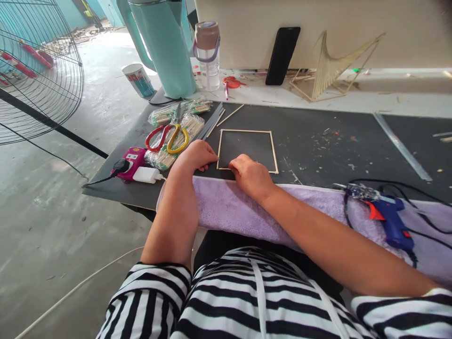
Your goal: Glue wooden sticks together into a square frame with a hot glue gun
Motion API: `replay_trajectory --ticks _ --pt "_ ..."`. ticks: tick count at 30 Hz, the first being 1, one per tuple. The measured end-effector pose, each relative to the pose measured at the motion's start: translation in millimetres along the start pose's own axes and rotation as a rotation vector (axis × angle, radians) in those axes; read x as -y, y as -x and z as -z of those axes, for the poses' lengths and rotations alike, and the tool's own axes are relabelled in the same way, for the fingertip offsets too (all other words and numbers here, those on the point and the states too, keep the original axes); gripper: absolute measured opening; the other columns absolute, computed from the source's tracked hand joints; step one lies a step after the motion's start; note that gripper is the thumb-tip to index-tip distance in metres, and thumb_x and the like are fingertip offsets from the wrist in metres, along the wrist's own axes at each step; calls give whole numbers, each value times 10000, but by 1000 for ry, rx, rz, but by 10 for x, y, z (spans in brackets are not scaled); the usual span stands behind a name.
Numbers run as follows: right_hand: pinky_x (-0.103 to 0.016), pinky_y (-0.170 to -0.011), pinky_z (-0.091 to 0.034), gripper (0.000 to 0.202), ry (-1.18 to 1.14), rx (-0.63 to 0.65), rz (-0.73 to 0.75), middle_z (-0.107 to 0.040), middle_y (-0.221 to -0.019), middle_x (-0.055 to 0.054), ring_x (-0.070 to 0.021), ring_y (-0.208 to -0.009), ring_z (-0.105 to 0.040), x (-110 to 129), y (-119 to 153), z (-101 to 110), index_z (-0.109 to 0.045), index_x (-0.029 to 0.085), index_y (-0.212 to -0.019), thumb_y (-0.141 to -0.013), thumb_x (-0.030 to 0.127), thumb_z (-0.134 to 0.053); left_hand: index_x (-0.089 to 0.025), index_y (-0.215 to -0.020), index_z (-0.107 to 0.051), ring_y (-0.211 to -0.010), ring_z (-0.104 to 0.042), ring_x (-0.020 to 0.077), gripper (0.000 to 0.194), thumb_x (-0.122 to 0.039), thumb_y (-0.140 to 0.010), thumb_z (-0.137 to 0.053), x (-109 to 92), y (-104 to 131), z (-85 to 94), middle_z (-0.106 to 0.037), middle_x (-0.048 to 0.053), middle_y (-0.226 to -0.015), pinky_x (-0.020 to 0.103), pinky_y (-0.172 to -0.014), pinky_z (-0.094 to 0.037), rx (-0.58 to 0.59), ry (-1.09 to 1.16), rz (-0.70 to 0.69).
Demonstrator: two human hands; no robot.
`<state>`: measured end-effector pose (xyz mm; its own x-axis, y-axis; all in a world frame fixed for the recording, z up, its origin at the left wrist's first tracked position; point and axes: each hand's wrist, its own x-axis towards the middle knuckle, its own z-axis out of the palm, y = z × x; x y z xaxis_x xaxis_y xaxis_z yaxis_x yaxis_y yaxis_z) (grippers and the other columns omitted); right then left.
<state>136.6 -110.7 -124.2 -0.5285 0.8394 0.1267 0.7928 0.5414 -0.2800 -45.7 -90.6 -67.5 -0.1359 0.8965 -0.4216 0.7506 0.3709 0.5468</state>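
Note:
A square frame of thin wooden sticks (246,131) lies flat on the dark board in front of me. My left hand (200,156) pinches the frame's left side close to its near left corner. On the near side, my right hand (250,173) has its fingers closed together over the stick, a little right of that corner. The fingertips hide part of that near stick. Just left of my left hand are plastic-wrapped bundles of sticks (193,126), with scissors (173,136) with one red and one yellow handle on top.
A blue glue gun (390,221) rests on the purple towel (233,202) at right, its cord trailing. A pink power strip (132,162) sits at left. Behind stand a teal kettle (164,47), a bottle (208,61), a paper cup (138,80), a phone (283,55) and a stick model (334,70).

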Motion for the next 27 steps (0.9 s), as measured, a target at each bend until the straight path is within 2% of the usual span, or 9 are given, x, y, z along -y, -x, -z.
replay_trajectory --ticks 11,16,21,27 --pt "-296 -674 -394 282 18 4 0 -663 -1109 -50 -186 -879 -646 6 -6 10 -694 235 -1058 -1019 261 -416 -108 -834 -768 -391 -456 82 134 -208 -847 -680 -55 27 -15 -480 -42 -414 197 -448 -384 -22 -90 -20" --pt "-297 -678 -401 297 23 14 -1 -658 -1126 -60 -188 -868 -643 11 -4 14 -692 240 -1080 -1018 255 -403 -133 -802 -763 -421 -469 79 102 -202 -810 -688 20 -3 3 -503 -37 -455 197 -456 -367 -4 -83 -71" --pt "-293 -689 -413 324 28 38 -7 -655 -1142 -67 -189 -888 -645 19 -4 23 -691 246 -1108 -1027 260 -378 -174 -823 -781 -502 -506 85 127 -201 -729 -701 158 -81 47 -583 -29 -546 196 -496 -378 62 -62 -157" --pt "-297 -686 -408 316 41 29 2 -652 -1129 -66 -189 -874 -642 15 1 22 -686 247 -1104 -1026 264 -380 -199 -874 -788 -659 -582 114 220 -214 -677 -692 192 -102 61 -699 -18 -719 203 -578 -413 47 -176 -233"
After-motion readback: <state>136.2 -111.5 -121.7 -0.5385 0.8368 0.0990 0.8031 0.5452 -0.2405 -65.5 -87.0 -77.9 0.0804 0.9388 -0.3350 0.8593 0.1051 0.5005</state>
